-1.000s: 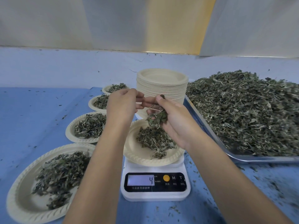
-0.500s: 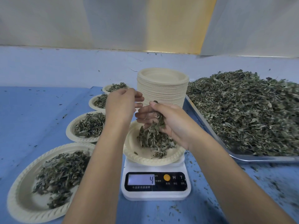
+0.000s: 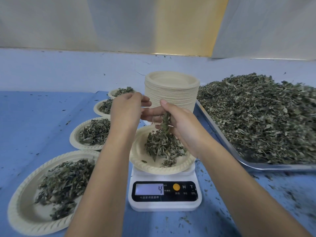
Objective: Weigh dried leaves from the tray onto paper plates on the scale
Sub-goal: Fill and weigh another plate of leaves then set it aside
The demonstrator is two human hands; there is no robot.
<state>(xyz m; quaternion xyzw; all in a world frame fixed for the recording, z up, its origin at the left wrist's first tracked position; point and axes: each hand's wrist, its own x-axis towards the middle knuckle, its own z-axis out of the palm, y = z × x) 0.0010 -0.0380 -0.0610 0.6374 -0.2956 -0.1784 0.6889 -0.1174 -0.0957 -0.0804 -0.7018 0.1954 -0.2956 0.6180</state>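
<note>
Above the paper plate (image 3: pixel 140 162) on the scale (image 3: pixel 164 205), both hands are held close together, and the forearms reach in from the bottom edge. The right hand (image 3: pixel 182 128) is turned with its palm to the left. Its fingers and thumb are curled round a bunch of leaves (image 3: pixel 165 121), which hangs down and touches the heap (image 3: pixel 162 148) lying in the plate. The left hand (image 3: pixel 124 112) is seen from its back, the fingers bent toward the right hand's fingertips; whether something is pinched between them cannot be told. The leaves are dry, dark green and curled, with pale stems. The number 4 is shown on the display (image 3: pixel 149 189). The tray (image 3: pixel 220 132), piled with the same leaves, is placed to the right, and a stack of empty plates (image 3: pixel 171 94) stands behind the scale. Four filled plates (image 3: pixel 18 214) are lined up at the left.
</note>
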